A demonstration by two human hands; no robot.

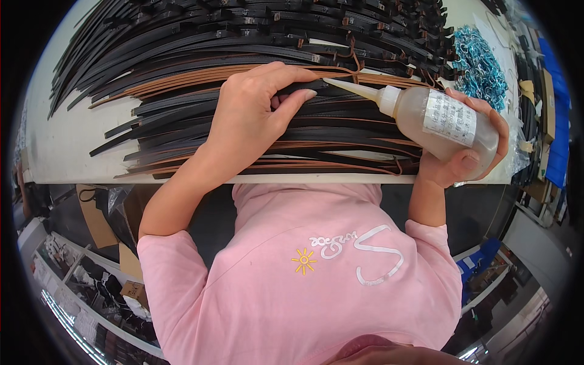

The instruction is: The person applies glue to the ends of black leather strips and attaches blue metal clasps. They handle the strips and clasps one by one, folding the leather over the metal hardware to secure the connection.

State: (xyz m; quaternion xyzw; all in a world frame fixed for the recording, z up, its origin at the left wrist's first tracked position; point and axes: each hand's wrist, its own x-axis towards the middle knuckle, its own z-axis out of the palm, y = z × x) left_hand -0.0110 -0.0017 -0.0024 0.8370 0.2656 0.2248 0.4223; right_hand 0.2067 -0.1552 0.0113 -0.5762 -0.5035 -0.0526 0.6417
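My right hand [449,165] is wrapped round a translucent squeeze bottle [413,112] with a white label and a long cone nozzle. The bottle lies tilted, its nozzle pointing left. The nozzle tip is right by the fingertips of my left hand [252,112]. Between that hand's thumb and forefinger is the end of a black strap [325,88], partly hidden by the fingers. Beneath both hands, many long thin black straps [182,118] lie side by side across the table. A bundle of brown straps [164,84] runs just behind my left hand.
More black straps with small end loops [267,24] cover the far table. A heap of blue and silver metal clasps [480,70] lies at the far right of the white table [67,152]. Blue bins [553,115] stand beyond the right edge. Shelves [79,267] are at lower left.
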